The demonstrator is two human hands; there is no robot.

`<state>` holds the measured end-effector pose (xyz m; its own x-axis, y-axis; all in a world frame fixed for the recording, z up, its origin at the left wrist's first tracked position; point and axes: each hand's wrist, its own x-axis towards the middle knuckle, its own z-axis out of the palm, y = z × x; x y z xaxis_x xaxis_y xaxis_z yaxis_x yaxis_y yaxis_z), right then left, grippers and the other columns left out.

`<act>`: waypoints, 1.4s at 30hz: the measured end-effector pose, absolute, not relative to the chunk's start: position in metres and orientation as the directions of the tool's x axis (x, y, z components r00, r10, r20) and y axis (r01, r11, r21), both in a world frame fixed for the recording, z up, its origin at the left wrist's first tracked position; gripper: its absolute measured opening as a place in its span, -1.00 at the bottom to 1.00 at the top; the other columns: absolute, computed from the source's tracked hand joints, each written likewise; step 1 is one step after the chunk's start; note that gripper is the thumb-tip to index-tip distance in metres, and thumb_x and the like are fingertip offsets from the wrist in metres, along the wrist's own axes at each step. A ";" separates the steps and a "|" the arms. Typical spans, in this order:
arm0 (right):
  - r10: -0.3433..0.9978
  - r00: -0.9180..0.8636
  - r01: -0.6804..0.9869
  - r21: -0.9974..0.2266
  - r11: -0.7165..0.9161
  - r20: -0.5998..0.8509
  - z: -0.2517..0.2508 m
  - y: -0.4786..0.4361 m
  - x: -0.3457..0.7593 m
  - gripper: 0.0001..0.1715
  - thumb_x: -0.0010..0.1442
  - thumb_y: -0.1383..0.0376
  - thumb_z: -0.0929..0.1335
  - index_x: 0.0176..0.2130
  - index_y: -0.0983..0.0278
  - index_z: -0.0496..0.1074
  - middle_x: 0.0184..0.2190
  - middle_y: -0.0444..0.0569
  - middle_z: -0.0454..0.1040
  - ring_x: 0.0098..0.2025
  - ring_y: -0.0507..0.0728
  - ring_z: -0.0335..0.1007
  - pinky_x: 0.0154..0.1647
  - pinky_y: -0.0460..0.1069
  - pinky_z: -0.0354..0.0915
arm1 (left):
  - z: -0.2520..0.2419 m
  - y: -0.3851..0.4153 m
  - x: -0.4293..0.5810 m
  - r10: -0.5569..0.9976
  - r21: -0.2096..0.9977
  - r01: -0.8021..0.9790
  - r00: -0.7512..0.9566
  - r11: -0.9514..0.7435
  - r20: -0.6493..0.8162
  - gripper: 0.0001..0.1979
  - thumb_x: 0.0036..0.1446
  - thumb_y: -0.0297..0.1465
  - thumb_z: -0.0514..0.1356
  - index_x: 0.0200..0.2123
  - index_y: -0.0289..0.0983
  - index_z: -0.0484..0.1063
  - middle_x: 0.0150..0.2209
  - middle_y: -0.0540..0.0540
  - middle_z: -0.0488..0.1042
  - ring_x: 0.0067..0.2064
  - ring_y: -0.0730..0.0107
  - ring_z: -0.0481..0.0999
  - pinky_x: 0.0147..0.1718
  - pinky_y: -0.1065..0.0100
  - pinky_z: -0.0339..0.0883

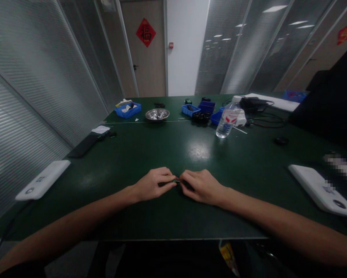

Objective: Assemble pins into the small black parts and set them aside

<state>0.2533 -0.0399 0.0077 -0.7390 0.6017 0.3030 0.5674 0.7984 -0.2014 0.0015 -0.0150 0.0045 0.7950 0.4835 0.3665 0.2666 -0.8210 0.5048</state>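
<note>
We find the bench (173,216) under our left hand (152,184) and right hand (201,186) smooth and faintly glossy. Well beyond them stand a polished metal bowl (157,114) and a clear plastic bottle (227,121).

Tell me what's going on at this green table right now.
A person is working with both bare hands near the front edge of the dark green table. The left hand and right hand meet over a small part, pinched between the fingers of both; it is too small to identify. Farther back stand a plastic water bottle, a metal bowl and blue bins. A flat white device lies at the left, untouched.
</note>
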 end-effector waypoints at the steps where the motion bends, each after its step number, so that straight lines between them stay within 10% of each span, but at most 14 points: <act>1: 0.594 -0.747 0.564 -0.188 0.804 0.299 0.008 -0.040 0.253 -0.84 0.40 0.26 0.22 -0.14 0.28 0.34 -0.30 -0.05 0.47 -0.43 0.02 0.31 -0.45 -0.05 0.05 | 0.005 -0.015 0.001 0.485 0.514 0.268 0.801 -0.815 0.352 -0.72 0.41 -0.35 0.12 0.05 -0.29 0.55 -0.15 -0.20 0.52 -0.11 0.26 0.50 -0.11 0.27 0.41; 12: 0.754 -0.584 0.512 -0.584 0.630 0.301 -0.001 -0.035 0.251 -0.89 0.32 0.27 0.33 -0.14 0.24 0.36 -0.38 -0.16 0.43 -0.42 0.00 0.32 -0.38 -0.10 0.17 | 0.003 -0.012 0.002 0.571 0.651 0.252 0.748 -0.716 0.338 -0.71 0.39 -0.37 0.16 0.11 -0.24 0.52 -0.05 -0.15 0.55 -0.04 0.30 0.54 -0.02 0.28 0.42; 42: 0.750 -0.601 0.606 -0.455 0.653 0.276 0.004 -0.032 0.254 -0.88 0.33 0.26 0.33 -0.14 0.24 0.39 -0.33 -0.13 0.48 -0.42 0.01 0.32 -0.38 -0.08 0.13 | -0.015 0.005 -0.006 0.742 0.538 0.545 0.617 -0.643 0.261 -0.64 0.46 -0.36 0.02 0.20 -0.14 0.45 0.26 -0.12 0.37 0.29 0.15 0.29 0.25 -0.07 0.21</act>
<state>0.2541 -0.0323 0.0041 -0.6012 0.7501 0.2757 0.6057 0.6527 -0.4551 -0.0063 0.0046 -0.0146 0.6173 0.7420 0.2614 0.5453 -0.6431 0.5376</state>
